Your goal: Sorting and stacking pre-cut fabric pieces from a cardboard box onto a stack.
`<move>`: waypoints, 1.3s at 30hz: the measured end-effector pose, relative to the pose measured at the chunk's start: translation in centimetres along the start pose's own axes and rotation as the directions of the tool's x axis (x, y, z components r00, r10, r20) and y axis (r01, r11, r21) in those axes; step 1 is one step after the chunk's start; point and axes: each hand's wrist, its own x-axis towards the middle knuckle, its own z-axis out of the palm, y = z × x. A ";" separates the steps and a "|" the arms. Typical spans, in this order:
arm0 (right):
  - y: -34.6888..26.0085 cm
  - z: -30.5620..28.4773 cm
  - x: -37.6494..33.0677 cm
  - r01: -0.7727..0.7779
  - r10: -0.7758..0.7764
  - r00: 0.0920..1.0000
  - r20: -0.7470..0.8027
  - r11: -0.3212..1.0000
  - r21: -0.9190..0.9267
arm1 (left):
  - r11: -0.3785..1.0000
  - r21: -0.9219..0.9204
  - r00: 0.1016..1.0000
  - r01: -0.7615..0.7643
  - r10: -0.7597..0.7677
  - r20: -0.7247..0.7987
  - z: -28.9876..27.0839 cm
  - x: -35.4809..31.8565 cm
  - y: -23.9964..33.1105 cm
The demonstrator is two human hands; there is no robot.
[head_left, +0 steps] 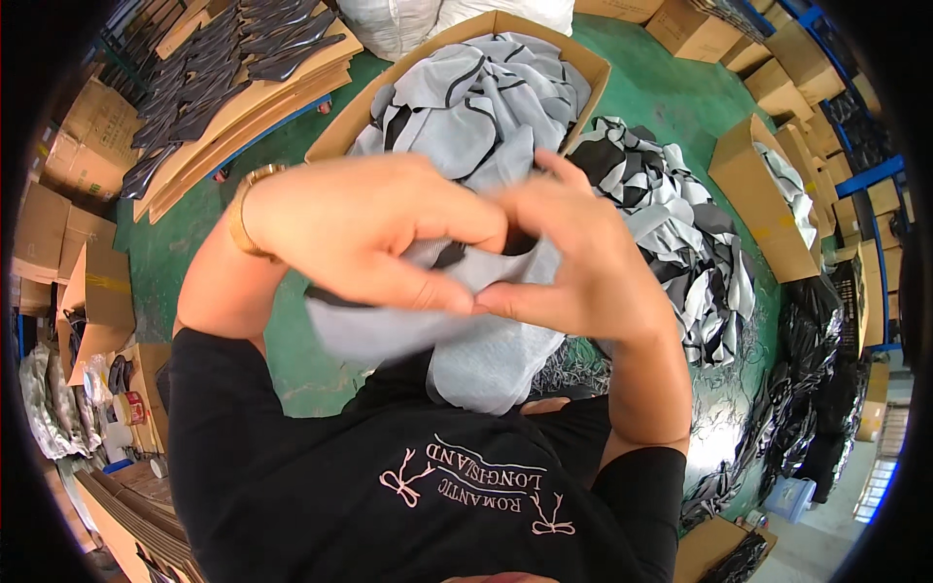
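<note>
Your left hand (364, 233) and right hand (583, 260), thumbs nearly meeting, pinch the grey fabric piece (374, 328) lying between and below them.

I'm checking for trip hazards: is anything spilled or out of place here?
Yes: grey-and-black fabric scraps lie heaped loose on the green floor, right of the open carton, with thready trimmings strewn nearer the person. That looks untidy, since the carton's grey fabric is contained.
</note>
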 end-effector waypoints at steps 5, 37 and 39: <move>-0.6 -0.8 -7.8 -0.031 0.028 0.999 0.018 0.981 0.193 | 0.620 -0.777 0.815 0.109 0.392 0.427 7.1 -4.0 -5.5; 0.9 13.2 -20.8 -0.648 0.965 0.215 0.149 0.027 0.761 | 0.454 0.469 0.645 0.758 -0.632 -0.430 11.1 2.5 -35.4; 1.1 13.5 -21.2 -0.692 0.946 0.250 0.206 0.026 0.721 | 0.289 0.621 0.510 0.729 -0.834 -0.209 10.0 1.3 -34.2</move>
